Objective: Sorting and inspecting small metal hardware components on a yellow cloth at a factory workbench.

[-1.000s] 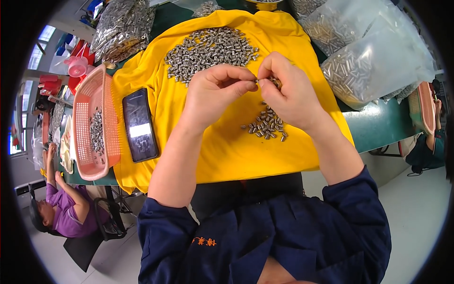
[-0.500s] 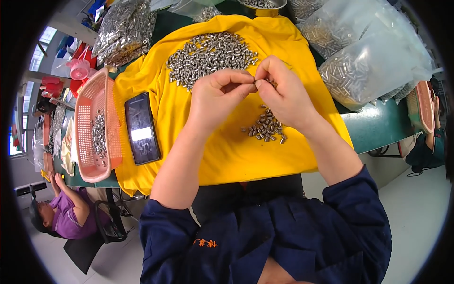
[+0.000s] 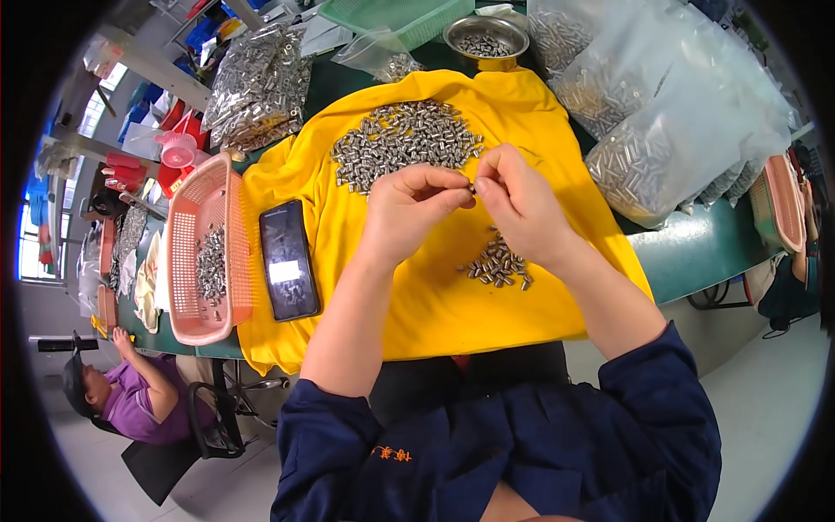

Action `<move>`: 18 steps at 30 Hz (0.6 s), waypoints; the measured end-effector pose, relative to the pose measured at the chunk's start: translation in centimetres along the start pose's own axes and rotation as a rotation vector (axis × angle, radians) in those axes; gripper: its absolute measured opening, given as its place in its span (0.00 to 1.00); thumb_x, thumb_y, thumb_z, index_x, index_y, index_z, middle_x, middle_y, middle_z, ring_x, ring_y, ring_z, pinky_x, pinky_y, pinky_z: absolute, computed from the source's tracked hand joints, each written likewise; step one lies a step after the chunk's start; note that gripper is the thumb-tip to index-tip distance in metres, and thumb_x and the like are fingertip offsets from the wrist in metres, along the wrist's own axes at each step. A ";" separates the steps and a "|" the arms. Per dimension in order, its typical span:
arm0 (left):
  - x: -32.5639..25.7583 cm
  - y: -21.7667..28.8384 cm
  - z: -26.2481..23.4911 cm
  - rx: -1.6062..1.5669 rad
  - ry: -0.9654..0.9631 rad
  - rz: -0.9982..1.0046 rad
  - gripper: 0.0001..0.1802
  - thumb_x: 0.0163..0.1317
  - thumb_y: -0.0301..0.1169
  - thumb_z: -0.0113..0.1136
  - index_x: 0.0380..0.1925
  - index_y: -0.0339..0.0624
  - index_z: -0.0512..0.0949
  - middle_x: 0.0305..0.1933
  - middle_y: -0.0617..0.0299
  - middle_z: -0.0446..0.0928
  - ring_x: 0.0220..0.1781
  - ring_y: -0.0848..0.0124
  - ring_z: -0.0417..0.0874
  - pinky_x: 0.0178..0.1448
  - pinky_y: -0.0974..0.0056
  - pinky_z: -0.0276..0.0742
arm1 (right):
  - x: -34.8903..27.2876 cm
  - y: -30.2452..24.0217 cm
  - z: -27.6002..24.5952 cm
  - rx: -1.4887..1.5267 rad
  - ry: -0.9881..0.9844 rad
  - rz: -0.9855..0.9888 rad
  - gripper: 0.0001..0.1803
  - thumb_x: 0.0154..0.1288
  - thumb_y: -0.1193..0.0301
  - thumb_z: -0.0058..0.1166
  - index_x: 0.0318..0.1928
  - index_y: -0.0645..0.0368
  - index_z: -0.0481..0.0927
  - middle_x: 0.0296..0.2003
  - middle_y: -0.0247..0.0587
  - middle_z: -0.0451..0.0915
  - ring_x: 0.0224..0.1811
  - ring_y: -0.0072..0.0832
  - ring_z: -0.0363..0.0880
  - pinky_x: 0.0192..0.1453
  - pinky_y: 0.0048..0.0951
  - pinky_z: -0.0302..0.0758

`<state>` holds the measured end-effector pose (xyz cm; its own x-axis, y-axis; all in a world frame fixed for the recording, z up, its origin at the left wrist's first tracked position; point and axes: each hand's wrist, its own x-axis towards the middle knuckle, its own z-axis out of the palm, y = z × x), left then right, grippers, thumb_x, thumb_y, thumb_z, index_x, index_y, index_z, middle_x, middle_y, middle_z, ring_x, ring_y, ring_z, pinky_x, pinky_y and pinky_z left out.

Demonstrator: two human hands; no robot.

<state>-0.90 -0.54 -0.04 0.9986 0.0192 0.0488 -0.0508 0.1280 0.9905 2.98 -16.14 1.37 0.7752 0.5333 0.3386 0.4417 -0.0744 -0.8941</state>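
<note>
Above a yellow cloth (image 3: 435, 326), both hands meet fingertip to fingertip. My left hand (image 3: 409, 209) pinches a small metal part (image 3: 472, 188) together with my right hand (image 3: 522, 207); only a bit of it shows between the fingers, and the rest is hidden. Beyond my left hand spreads a large heap of small shiny metal cylinders (image 3: 400, 135). Nearer to me, just below my right hand, lies a smaller pile of similar metal cylinders (image 3: 497, 263).
A smartphone (image 3: 289, 261) lies at the cloth's left, beside a pink basket (image 3: 181, 291) with some metal parts. Bags of metal parts (image 3: 631, 165) stand at the right, another bag (image 3: 257, 87) at the far left. A metal bowl (image 3: 487, 35) is at the back. A seated person (image 3: 143, 391) works at left.
The whole view has shifted, so the cloth, basket and piles appear lower and somewhat to the right. My hands remain pinched together over the cloth.
</note>
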 end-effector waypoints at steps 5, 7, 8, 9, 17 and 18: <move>0.0 0.3 0.4 0.000 0.023 0.082 0.04 0.50 0.18 0.56 0.27 0.33 0.76 0.29 0.60 0.77 0.32 0.75 0.79 0.38 0.74 0.75 | 0.5 0.6 0.1 0.025 -0.031 -0.030 0.02 0.58 0.76 0.41 0.32 0.61 0.64 0.23 0.38 0.68 0.24 0.24 0.67 0.29 0.23 0.65; 0.0 0.7 0.3 0.004 0.039 0.094 0.04 0.49 0.18 0.56 0.27 0.33 0.76 0.29 0.60 0.77 0.32 0.75 0.78 0.38 0.74 0.75 | 0.7 0.9 0.0 0.335 -0.066 0.187 0.02 0.58 0.76 0.41 0.32 0.61 0.65 0.23 0.34 0.67 0.25 0.19 0.65 0.29 0.21 0.64; 0.1 1.0 0.1 0.105 0.036 0.079 0.04 0.49 0.19 0.56 0.27 0.33 0.76 0.28 0.61 0.77 0.31 0.76 0.78 0.37 0.74 0.74 | 0.6 0.9 0.0 0.336 -0.069 0.182 0.02 0.58 0.76 0.41 0.32 0.61 0.65 0.23 0.34 0.67 0.25 0.19 0.65 0.29 0.21 0.64; 0.1 1.3 0.0 0.208 0.033 0.065 0.04 0.49 0.19 0.57 0.27 0.33 0.76 0.28 0.61 0.77 0.31 0.76 0.78 0.37 0.75 0.74 | 0.6 1.0 -0.1 0.324 -0.081 0.159 0.02 0.58 0.76 0.42 0.32 0.60 0.65 0.24 0.32 0.67 0.25 0.17 0.63 0.30 0.20 0.64; -0.4 3.8 0.7 0.047 -0.039 -0.022 0.04 0.47 0.19 0.58 0.26 0.33 0.75 0.27 0.62 0.77 0.31 0.77 0.78 0.37 0.75 0.74 | -0.2 -1.0 -0.8 0.267 -0.041 0.063 0.02 0.58 0.77 0.42 0.31 0.61 0.66 0.24 0.32 0.67 0.25 0.16 0.62 0.29 0.19 0.63; -0.4 4.1 0.9 0.055 -0.039 -0.020 0.04 0.47 0.19 0.58 0.26 0.33 0.75 0.27 0.62 0.77 0.31 0.77 0.78 0.37 0.75 0.74 | -0.2 -1.3 -1.0 0.272 -0.038 0.057 0.02 0.58 0.77 0.42 0.31 0.61 0.66 0.24 0.32 0.67 0.25 0.16 0.62 0.29 0.19 0.63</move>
<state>-1.51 -0.91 4.15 0.9992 -0.0217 0.0324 -0.0308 0.0733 0.9968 2.75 -17.00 2.76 0.7756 0.5663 0.2789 0.2562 0.1214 -0.9590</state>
